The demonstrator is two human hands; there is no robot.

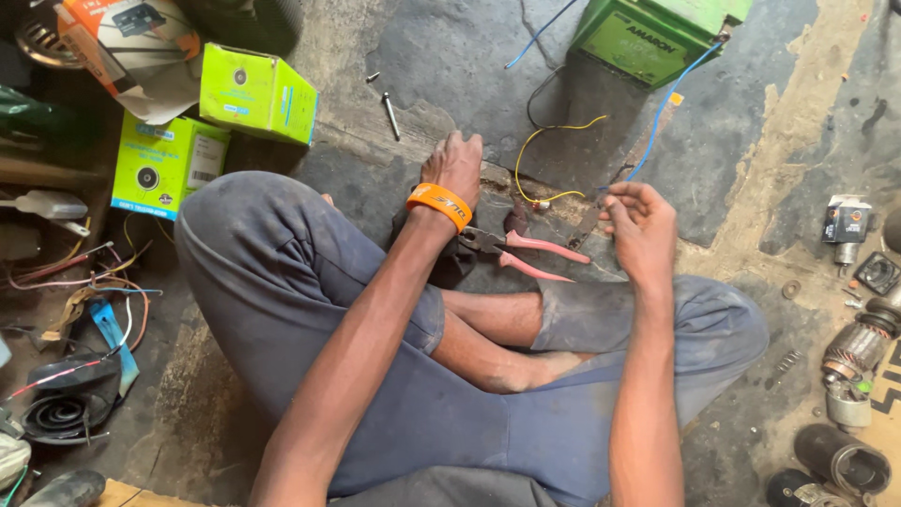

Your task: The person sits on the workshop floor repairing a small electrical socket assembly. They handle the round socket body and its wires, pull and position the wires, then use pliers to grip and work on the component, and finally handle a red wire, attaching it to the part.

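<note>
I sit cross-legged on a dirty concrete floor. My left hand [454,165], with an orange wristband [438,203] on its wrist, rests palm down on the floor, holding nothing. Pliers with pink handles [527,253] lie on the floor between my hands. My right hand [638,221] is raised with its fingers curled, pinching the end of a blue wire [668,105] that runs up to a green battery [648,38]. A yellow wire [531,160] loops on the floor just left of that hand.
Two lime-green boxes [258,92] and an opened carton [131,47] sit at the upper left. A tangle of wires [75,282] and black parts lie at the left. Motor parts and an armature [856,345] lie at the right. A bolt [390,115] lies ahead.
</note>
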